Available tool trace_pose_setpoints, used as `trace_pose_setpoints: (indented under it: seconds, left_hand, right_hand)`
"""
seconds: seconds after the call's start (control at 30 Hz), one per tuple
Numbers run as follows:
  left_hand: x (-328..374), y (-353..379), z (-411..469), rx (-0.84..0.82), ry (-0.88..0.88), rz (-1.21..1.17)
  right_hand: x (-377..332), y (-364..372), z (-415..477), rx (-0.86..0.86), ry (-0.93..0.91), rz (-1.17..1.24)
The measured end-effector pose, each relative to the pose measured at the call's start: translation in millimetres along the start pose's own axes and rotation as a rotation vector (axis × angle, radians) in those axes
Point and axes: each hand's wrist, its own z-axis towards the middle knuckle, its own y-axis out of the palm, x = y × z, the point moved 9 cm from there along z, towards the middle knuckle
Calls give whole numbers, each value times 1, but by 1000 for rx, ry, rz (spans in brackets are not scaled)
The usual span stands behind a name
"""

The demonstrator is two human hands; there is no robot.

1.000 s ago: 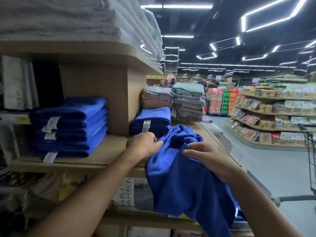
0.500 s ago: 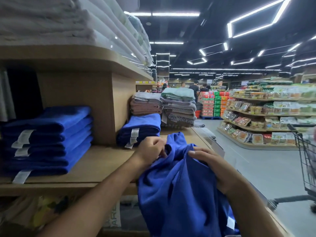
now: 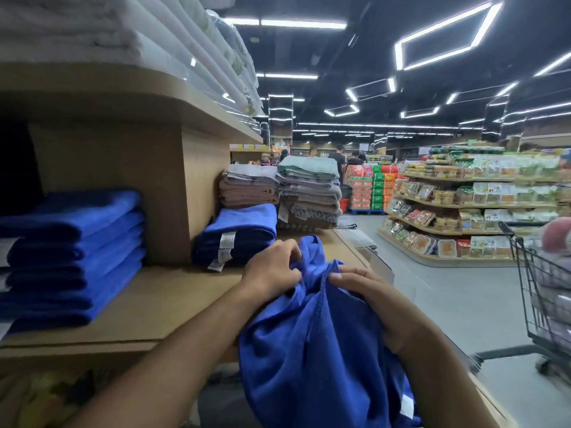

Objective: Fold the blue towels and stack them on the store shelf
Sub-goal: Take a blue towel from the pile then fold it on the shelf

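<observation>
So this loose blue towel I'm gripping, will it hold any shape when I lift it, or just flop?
Probably very floppy: the blue towel hangs in deep folds below the left hand and right hand, which bunch its stitched edge. It is likely light for its size, since curled fingers alone seem to carry it. Probably not slippery, as its surface looks plush and matte.

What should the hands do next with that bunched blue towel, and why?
Probably draw the left hand and right hand apart along the hem to spread the blue towel. Both pinch its top edge close together and it hangs bunched, so it seems too crumpled to fold.
</observation>
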Motion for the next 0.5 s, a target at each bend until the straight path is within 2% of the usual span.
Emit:
trace_pose_setpoints:
  seconds: [0.07, 0.13, 0.2, 0.27, 0.4, 0.5]
  left_hand:
    - [10, 1, 0, -16, 118, -79]
    - [5, 2, 2, -43, 47, -276]
    - [-4, 0, 5, 12, -62, -536]
    - [-15, -1, 8, 89, -122, -697]
    - [-38, 0, 11, 152, -230, -614]
    - [-40, 11, 13, 65, -246, -480]
  right_hand:
    - [0, 1, -1, -23, -12, 11]
    - [-2, 3, -2, -32, -21, 18]
    - [-4, 5, -3, -53, -28, 12]
    - [-4, 5, -3, -55, -37, 20]
    - [-4, 3, -2, -26, -60, 6]
    - [-5, 3, -3, -16, -61, 17]
